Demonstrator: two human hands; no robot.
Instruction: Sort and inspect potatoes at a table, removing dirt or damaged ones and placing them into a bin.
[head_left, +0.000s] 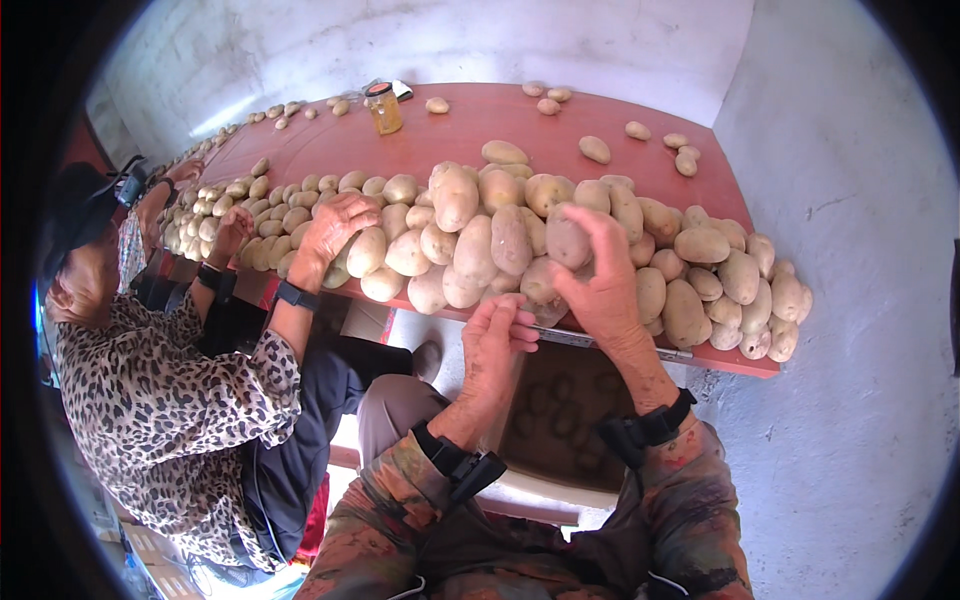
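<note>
A long heap of potatoes (474, 251) lies along the near side of a red table (480, 127). My right hand (604, 281) is at the heap, thumb and forefinger curved around one potato (568, 238). My left hand (495, 341) is just in front of the table edge, fingertips pinched together. Whether something thin sits between those fingertips is too small to tell. Close to the left fingertips, a flat metal strip (564, 337) runs along the table edge. Beneath it, between my arms, a tub (555, 486) with a pale rim holds several dim, potato-like shapes.
A co-worker (172, 375) in a leopard-print shirt sits at my left, one hand (341, 225) on the heap. Another person's hand (186, 171) shows farther left. A lidded glass jar (385, 110) and scattered potatoes (594, 149) stand farther back. A wall (832, 262) rises at the right.
</note>
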